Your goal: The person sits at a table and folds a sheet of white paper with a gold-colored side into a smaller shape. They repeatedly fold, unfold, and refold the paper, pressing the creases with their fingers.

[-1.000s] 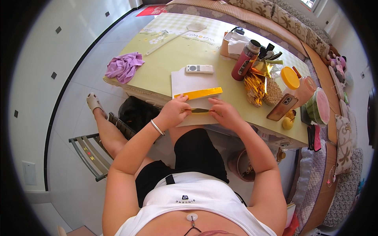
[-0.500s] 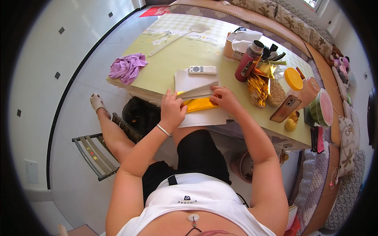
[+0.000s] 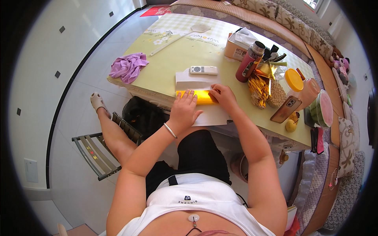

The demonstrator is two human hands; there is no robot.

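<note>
A strip of shiny gold foil paper (image 3: 204, 97) lies across white paper (image 3: 214, 118) at the table's near edge. My left hand (image 3: 184, 109) rests on its left part, fingers stretched out flat and thumb apart. At the strip's right end, my right hand (image 3: 223, 95) has its fingers bent and drawn together on the foil's edge; its fingertips are partly hidden. Just beyond the foil a white remote control (image 3: 203, 70) sits on the far part of the paper.
To the right stand a dark red flask (image 3: 249, 63), a bundle of gold folded paper (image 3: 258, 90), a yellow-lidded jar (image 3: 293, 80) and a leaning phone (image 3: 286, 109). A purple cloth (image 3: 129, 67) lies left, a fly swatter (image 3: 179, 38) farther back. A black animal-like shape (image 3: 141, 116) is below the table's left edge.
The foil, lifted and slanted before, now lies flat and straight. My left hand has moved right and flattened onto it; the right hand has shifted slightly along its end.
</note>
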